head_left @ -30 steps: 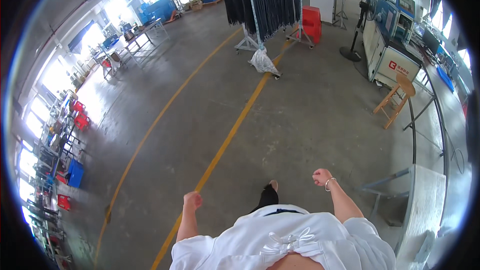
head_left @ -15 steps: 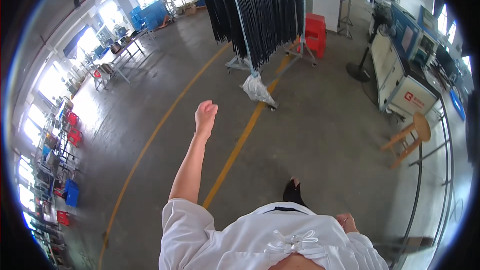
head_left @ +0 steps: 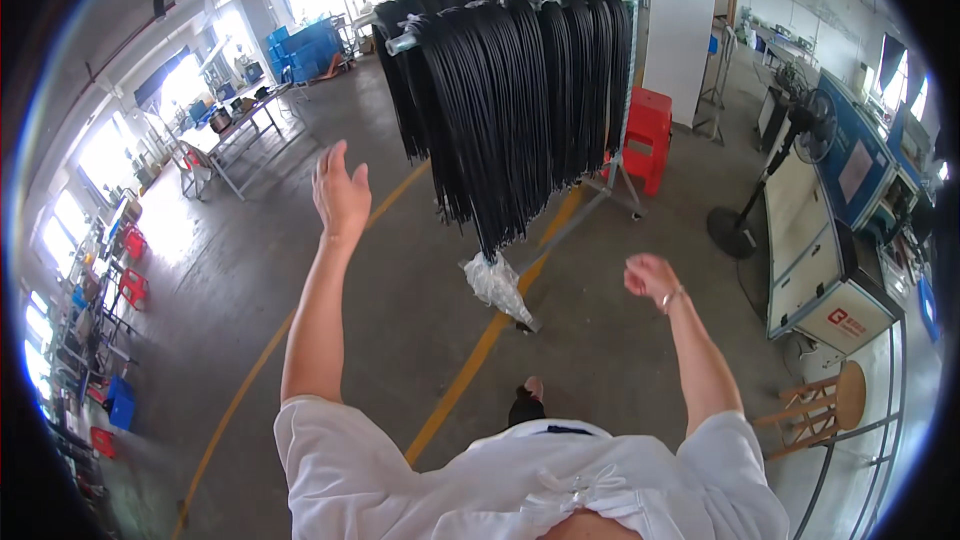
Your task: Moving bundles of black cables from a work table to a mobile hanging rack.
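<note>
**Both hands raised before a rack of black cables**

A wheeled rack (head_left: 610,190) stands on the concrete floor (head_left: 400,270) astride a yellow line (head_left: 480,355), hung thick with black cable bundles (head_left: 510,100); a clear plastic bag (head_left: 495,285) lies at its foot; the left hand (head_left: 340,190) is lifted, released, fingers spread, near the cables yet apart; the right hand (head_left: 650,277) is loosely clenched, holding nothing.

Cable rack (head_left: 510,100) ahead; left hand (head_left: 340,190), right hand (head_left: 652,278) before it.
</note>
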{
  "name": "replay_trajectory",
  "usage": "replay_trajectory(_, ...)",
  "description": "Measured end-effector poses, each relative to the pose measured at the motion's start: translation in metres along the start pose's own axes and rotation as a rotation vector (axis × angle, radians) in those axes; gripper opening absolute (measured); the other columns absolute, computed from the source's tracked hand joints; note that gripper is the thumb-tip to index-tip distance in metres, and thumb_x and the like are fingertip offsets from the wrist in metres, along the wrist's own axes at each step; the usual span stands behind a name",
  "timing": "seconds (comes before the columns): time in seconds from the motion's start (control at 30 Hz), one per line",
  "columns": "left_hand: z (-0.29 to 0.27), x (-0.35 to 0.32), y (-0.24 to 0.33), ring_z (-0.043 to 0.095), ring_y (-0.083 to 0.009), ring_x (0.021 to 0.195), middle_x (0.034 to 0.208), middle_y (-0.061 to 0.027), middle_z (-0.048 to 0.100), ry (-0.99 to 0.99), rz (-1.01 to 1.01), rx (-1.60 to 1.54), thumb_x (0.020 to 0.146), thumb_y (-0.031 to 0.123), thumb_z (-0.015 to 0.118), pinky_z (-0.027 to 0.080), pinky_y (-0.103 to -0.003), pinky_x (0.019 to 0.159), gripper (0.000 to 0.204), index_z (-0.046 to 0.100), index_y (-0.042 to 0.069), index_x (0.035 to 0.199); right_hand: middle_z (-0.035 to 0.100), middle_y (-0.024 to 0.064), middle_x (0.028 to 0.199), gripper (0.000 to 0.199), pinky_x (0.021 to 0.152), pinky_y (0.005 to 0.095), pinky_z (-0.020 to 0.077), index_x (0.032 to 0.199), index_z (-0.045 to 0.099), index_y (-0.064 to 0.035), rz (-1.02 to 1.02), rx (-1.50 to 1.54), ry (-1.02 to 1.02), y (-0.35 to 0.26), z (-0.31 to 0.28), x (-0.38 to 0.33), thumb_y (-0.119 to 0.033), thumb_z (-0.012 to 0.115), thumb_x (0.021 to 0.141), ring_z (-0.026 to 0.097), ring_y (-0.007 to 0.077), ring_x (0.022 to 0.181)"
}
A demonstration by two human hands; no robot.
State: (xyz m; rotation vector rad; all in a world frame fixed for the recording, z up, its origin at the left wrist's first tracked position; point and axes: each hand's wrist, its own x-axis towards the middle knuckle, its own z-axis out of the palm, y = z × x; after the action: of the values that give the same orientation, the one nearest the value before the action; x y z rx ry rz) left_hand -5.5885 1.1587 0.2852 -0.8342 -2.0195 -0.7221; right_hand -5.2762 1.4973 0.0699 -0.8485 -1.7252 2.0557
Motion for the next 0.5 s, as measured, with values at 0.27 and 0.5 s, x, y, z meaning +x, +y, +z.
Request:
replay_trajectory(0.27, 0.142, 0.166, 0.026, 0.037, -0.0321, 0.111, 0.113, -0.0137, 0.045, 0.027, 0.112, 0.314, 0.069, 0.010, 0.062, 0.030, -0.044, 0.092, 0.049, 0.045, 0.000, 0.114, 0.052, 0.0012, 0.060, 0.017, 0.047, 0.0194, 0.0392, 0.083, 0.058, 0.0018, -0.477, -0.207, 0.036, -0.227, -0.013, 0.192, -0.015, 0.055, 0.081, 0.050, 0.0070, 0.053)
replay_trajectory(0.5, 0.224, 0.227, -0.001, 0.051, -0.0328, 0.089, 0.095, -0.0172, 0.052, -0.120, 0.044, 0.525, 0.066, 0.007, 0.058, 0.038, -0.046, 0.077, 0.034, 0.050, 0.000, 0.098, 0.060, 0.0172, 0.086, 0.030, 0.071, 0.0347, 0.0455, 0.090, 0.062, -0.0041, -1.195, -0.957, 0.297, -0.392, 0.026, 0.436, -0.031, 0.053, 0.081, 0.058, 0.0320, 0.082)
